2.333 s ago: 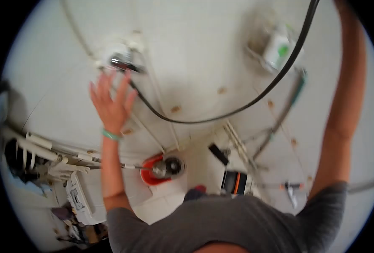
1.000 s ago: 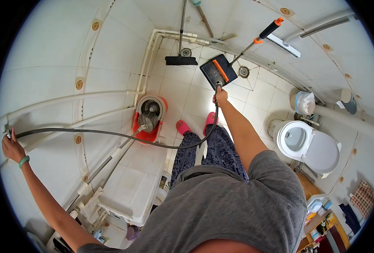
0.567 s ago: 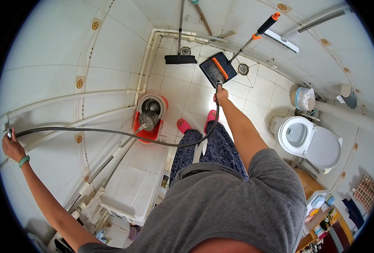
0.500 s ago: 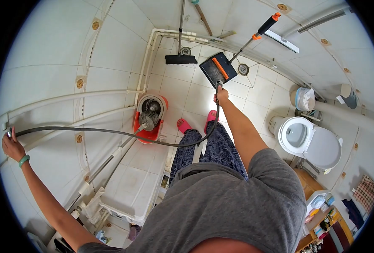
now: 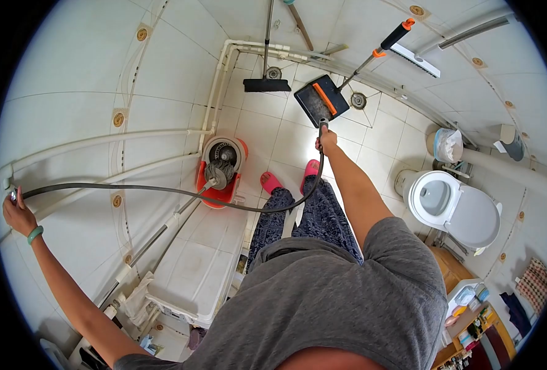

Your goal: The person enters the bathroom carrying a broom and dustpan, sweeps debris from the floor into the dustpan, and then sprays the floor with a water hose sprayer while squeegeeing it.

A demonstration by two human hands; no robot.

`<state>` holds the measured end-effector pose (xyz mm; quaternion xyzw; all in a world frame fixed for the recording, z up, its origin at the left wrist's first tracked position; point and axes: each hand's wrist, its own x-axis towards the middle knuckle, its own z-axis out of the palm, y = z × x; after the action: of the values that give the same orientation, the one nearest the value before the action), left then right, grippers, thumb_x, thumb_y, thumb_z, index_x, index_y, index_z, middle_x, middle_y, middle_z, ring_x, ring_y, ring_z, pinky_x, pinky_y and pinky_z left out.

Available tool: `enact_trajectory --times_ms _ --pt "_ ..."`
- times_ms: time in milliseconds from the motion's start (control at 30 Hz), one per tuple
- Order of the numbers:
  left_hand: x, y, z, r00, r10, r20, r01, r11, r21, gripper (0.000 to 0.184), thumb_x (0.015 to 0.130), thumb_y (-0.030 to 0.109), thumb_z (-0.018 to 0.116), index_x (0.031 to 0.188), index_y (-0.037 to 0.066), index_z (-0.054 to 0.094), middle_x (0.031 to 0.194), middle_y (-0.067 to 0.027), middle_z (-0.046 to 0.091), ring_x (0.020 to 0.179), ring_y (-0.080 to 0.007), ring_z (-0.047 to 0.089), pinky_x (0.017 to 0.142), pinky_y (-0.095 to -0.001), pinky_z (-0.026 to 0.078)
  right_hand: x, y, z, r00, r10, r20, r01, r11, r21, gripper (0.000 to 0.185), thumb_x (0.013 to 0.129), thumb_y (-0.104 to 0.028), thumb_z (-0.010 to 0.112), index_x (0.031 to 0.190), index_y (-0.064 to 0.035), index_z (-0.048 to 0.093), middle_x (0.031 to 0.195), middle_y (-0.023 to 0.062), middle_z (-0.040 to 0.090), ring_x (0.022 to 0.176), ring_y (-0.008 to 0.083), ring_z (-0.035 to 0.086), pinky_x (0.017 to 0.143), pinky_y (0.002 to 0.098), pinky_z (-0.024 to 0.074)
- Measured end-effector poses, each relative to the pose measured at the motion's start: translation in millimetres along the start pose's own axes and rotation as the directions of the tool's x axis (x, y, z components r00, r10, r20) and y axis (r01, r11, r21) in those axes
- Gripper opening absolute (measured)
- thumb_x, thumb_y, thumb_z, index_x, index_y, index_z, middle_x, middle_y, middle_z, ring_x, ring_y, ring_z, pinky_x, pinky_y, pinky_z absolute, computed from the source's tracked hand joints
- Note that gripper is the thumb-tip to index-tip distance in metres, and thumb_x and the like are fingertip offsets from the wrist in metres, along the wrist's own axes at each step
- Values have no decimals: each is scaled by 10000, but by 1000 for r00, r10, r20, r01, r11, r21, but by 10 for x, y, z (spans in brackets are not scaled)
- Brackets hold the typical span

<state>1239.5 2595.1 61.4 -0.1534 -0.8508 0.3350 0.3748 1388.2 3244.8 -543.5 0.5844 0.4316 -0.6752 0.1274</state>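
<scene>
My shirt (image 5: pixel 347 290) plain gray, trousers (image 5: pixel 329 213) dark blue with a paler mottled pattern, slippers (image 5: pixel 271 182) pink, bangle (image 5: pixel 35 234) green. Hose (image 5: pixel 162 190) dark gray; bucket (image 5: pixel 220 198) red-orange; dustpan (image 5: pixel 313 110) black with an orange strip (image 5: pixel 324 98). Toilet (image 5: pixel 435 197) white, hanging cloth (image 5: pixel 534 279) checked reddish-brown and cream.

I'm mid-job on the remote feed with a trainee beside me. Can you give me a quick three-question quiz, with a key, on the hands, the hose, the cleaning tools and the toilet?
1. True or false: the right hand holds the nozzle at one end of the hose.

2. Multiple choice: which of these lies nearest to the nozzle?
A) the mop
B) the dustpan
C) the broom

3. Fill in one word: the lid of the toilet is ____.

Key: 1. True. 2. B. 3. Open.
</scene>
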Motion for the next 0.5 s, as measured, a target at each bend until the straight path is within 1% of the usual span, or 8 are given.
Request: enact_trajectory --times_ms 67,133,200,233,300,400,500 --pt "-8 -20 10 1000 11 -17 -11 1000 4 298 749 278 622 810 -3 540 740 -121 562 674 -289 527 587 -375 415 -8 -7 -4 1000 13 -4 -13 1000 -7 314 865 -332 440 852 -18 444 567 104 450 412 167 425 328 277 360" --pt "-46 -53 42 1000 -19 20 20 1000 -21 300 750 282 622 815 0 541 744 -120 561 680 -287 526 593 -370 415 5 1 -6 1000 26 -7 -26 1000 -15 319 865 -335 438 851 -16 443 568 105 450 411 167 425 327 277 361" --pt "-74 -92 66 999 -21 26 21 1000 -12 300 749 283 622 814 2 541 749 -120 562 688 -288 526 599 -370 415 51 38 -8 999 29 -23 -29 1000 10 308 847 -311 480 807 -8 442 555 118 464 406 179 435 315 289 346" --pt "-71 -89 62 999 -23 32 23 1000 -3 300 749 285 622 813 3 540 755 -120 563 695 -288 526 605 -369 415 54 46 -10 999 28 -23 -28 1000 10 308 847 -311 480 807 -8 442 555 118 464 406 179 435 315 289 346" --pt "-52 -90 50 1000 -11 24 11 1000 9 301 749 285 622 815 3 540 762 -120 564 701 -290 526 609 -369 415 46 58 -18 1000 19 11 -19 1000 -8 329 866 -343 433 825 -17 428 568 106 449 408 167 424 327 276 368" --pt "-47 -116 65 1000 -1 13 1 1000 25 300 750 286 619 817 4 539 771 -122 565 707 -294 525 613 -371 414 6 47 -14 999 39 11 -40 999 16 329 866 -344 432 820 -19 420 573 107 447 413 168 427 328 275 368" --pt "-40 -84 38 1000 -1 20 0 1000 23 294 752 275 619 825 2 539 783 -127 567 715 -295 527 615 -370 414 28 61 -16 1000 23 9 -24 1000 19 330 867 -348 431 820 -22 416 578 109 446 420 169 431 329 276 370"
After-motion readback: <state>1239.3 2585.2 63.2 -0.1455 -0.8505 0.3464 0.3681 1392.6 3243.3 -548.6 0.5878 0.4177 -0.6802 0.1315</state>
